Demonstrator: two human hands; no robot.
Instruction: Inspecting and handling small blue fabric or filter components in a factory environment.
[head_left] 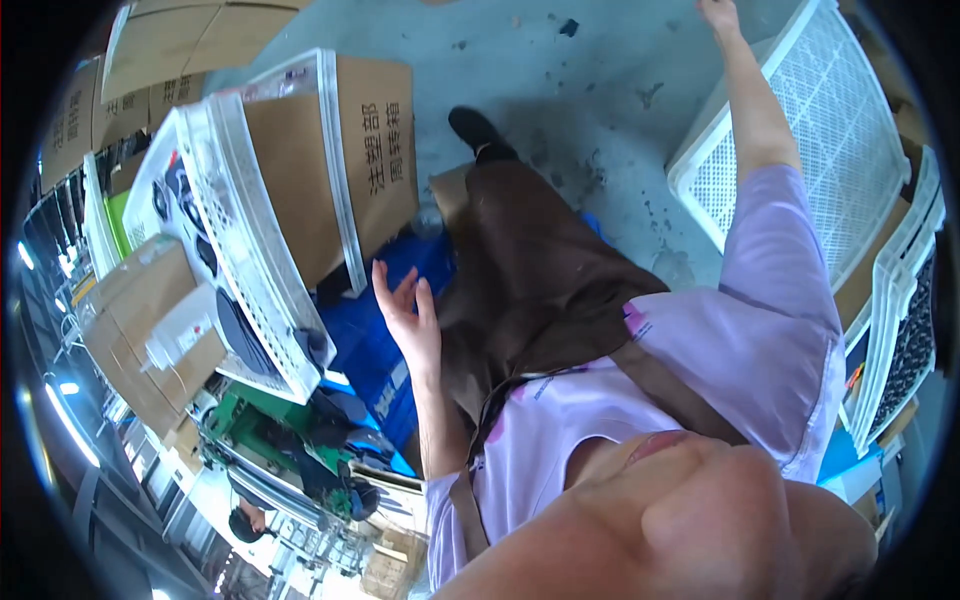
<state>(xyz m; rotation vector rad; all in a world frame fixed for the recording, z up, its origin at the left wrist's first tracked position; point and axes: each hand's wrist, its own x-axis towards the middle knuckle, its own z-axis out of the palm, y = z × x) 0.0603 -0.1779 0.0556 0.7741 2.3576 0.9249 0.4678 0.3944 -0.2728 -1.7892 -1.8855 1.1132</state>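
Blue-grey floor (620,120): dark blotches (569,28) and specks scattered, dark shoe (474,128) on it.

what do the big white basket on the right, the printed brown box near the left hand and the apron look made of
White basket: probably moulded plastic, semi-matte; regular perforated lattice.
Printed brown box: likely cardboard, matte; flat tan panel with dark print.
Apron: fabric, dull brown; soft folds, though the exact fibre can't be told.
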